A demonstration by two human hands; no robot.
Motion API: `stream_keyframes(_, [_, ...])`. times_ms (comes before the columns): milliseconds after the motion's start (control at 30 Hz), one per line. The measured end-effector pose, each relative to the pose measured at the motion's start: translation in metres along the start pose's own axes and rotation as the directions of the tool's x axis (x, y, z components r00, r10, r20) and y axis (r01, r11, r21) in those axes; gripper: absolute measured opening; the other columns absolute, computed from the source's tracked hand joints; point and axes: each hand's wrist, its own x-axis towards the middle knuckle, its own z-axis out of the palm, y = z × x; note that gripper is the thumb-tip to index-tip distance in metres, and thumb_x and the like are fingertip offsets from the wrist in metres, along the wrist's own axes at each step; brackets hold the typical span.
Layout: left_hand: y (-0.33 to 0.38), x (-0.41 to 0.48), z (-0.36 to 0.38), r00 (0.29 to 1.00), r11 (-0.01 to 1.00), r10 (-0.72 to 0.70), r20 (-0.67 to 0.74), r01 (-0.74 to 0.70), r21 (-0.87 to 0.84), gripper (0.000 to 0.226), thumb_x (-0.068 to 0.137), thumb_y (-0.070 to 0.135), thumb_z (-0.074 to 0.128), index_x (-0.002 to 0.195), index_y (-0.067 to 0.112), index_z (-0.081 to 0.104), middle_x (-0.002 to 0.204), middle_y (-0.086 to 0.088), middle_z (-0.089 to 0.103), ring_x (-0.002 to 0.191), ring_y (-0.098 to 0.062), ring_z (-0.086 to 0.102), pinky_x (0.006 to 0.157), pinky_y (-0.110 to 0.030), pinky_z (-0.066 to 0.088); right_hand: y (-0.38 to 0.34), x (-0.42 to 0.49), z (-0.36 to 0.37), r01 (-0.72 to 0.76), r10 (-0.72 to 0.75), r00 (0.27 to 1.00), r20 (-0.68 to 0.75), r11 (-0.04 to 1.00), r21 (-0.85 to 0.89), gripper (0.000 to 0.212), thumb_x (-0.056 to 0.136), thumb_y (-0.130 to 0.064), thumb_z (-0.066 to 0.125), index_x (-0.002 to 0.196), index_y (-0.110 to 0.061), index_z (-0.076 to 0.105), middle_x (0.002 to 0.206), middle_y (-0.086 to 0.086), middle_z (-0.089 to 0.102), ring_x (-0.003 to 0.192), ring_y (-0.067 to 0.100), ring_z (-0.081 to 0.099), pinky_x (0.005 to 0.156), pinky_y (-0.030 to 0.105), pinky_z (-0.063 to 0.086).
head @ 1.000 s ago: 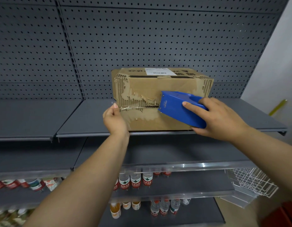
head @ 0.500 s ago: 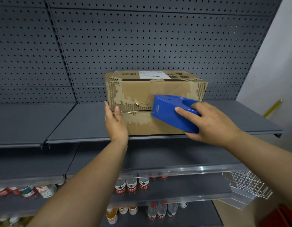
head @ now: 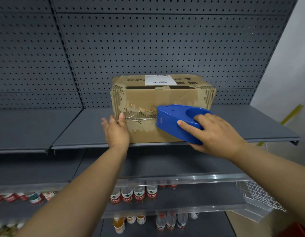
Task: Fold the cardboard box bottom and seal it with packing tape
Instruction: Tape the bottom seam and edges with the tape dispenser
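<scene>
While the right hand (head: 215, 132) grips the blue tape holder (head: 175, 122), tape covers part of the box (head: 165, 98) seam; the left hand (head: 116, 132), fingers open, presses its start.

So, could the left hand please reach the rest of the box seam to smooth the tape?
Probably only partly: the left hand reaches the seam's left end, but the blue tape dispenser covers the rest.

We face a dark grey pegboard back panel (head: 148, 48) above grey metal shelves (head: 37, 127). Lower shelves hold rows of bottles (head: 139, 194), a white wire basket (head: 261, 197) hangs at right, beside a pale wall (head: 292, 62).
</scene>
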Motion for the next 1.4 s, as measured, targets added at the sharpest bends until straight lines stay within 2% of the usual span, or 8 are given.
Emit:
stream_keyframes(67, [0.007,-0.010,-0.005,0.996,0.985,0.010,-0.087,0.005,0.173,0.073,0.096,0.049,0.028,0.149,0.005,0.003,0.157,-0.017,-0.010,0.145,-0.030,-0.011,0.117,-0.042,-0.003,-0.001,0.000,0.001,0.007,-0.007,1.000,-0.003,1.000,-0.012,0.080,0.063,-0.031,0.078,0.131,-0.018,0.040,0.086,0.017,0.058,0.068,0.033,0.056,0.060,0.038,0.049])
stream_keyframes(133, [0.012,-0.021,-0.005,0.954,0.931,0.259,-0.150,-0.205,0.303,0.071,0.097,0.042,0.029,0.148,0.006,-0.004,0.157,-0.019,-0.010,0.144,-0.032,-0.011,0.115,-0.042,-0.007,-0.001,0.000,0.000,0.014,-0.014,1.000,-0.007,1.000,-0.014,0.079,0.064,-0.033,0.078,0.131,-0.018,0.039,0.086,0.017,0.059,0.067,0.033,0.056,0.060,0.038,0.049])
stream_keyframes(267, [0.011,-0.011,0.014,0.565,0.434,0.820,0.085,-0.713,0.551,0.058,0.099,0.041,0.010,0.149,0.017,-0.007,0.157,-0.003,-0.020,0.144,-0.018,-0.017,0.116,-0.033,-0.015,0.000,0.002,-0.003,0.022,-0.022,1.000,-0.003,1.000,-0.007,0.082,0.062,-0.033,0.079,0.132,-0.018,0.038,0.086,0.017,0.059,0.066,0.032,0.057,0.058,0.039,0.050])
stream_keyframes(333, [0.013,0.001,0.023,0.450,0.277,0.879,0.161,-0.755,0.594,0.055,0.099,0.041,0.004,0.149,0.021,-0.008,0.153,0.008,-0.029,0.142,-0.009,-0.022,0.115,-0.031,-0.015,0.002,0.003,-0.005,0.032,-0.032,1.000,-0.001,0.999,-0.009,0.083,0.061,-0.033,0.079,0.131,-0.017,0.039,0.085,0.016,0.059,0.063,0.032,0.057,0.057,0.038,0.049])
stream_keyframes(467, [0.009,0.019,0.033,0.338,0.151,0.925,0.173,-0.746,0.648,0.059,0.098,0.047,0.007,0.149,0.021,-0.005,0.155,0.008,-0.023,0.144,-0.011,-0.017,0.117,-0.035,-0.010,0.010,0.004,-0.010,0.040,-0.039,0.999,0.028,0.999,-0.031,0.089,0.055,-0.036,0.082,0.131,-0.018,0.040,0.086,0.013,0.060,0.066,0.028,0.059,0.060,0.034,0.050])
stream_keyframes(800, [0.003,0.023,0.041,0.295,0.148,0.948,0.116,-0.735,0.661,0.058,0.098,0.046,0.003,0.148,0.021,-0.012,0.155,0.007,-0.025,0.142,-0.011,-0.021,0.116,-0.034,-0.015,0.042,-0.014,-0.017,0.092,-0.090,0.990,0.112,0.996,-0.012,0.098,0.050,-0.030,0.085,0.134,-0.022,0.036,0.090,0.013,0.059,0.067,0.028,0.060,0.059,0.033,0.051])
stream_keyframes(1067, [0.003,0.024,0.041,0.287,0.134,0.951,0.117,-0.721,0.680,0.059,0.098,0.047,0.005,0.148,0.020,-0.011,0.154,0.006,-0.027,0.142,-0.012,-0.023,0.115,-0.035,-0.017,0.078,-0.048,-0.033,-0.070,0.072,0.985,0.159,0.997,-0.018,0.097,0.050,-0.049,0.080,0.133,-0.022,0.037,0.090,0.017,0.057,0.070,0.034,0.060,0.059,0.037,0.051])
stream_keyframes(1400, [0.005,0.010,0.041,0.389,0.243,0.917,0.093,-0.727,0.642,0.060,0.097,0.046,0.010,0.147,0.024,-0.013,0.154,0.010,-0.026,0.142,-0.010,-0.021,0.115,-0.036,-0.018,0.046,-0.041,-0.015,-0.051,0.056,0.997,0.051,0.994,-0.097,0.079,0.059,-0.026,0.078,0.129,-0.020,0.043,0.082,0.019,0.059,0.058,0.032,0.052,0.055,0.039,0.047])
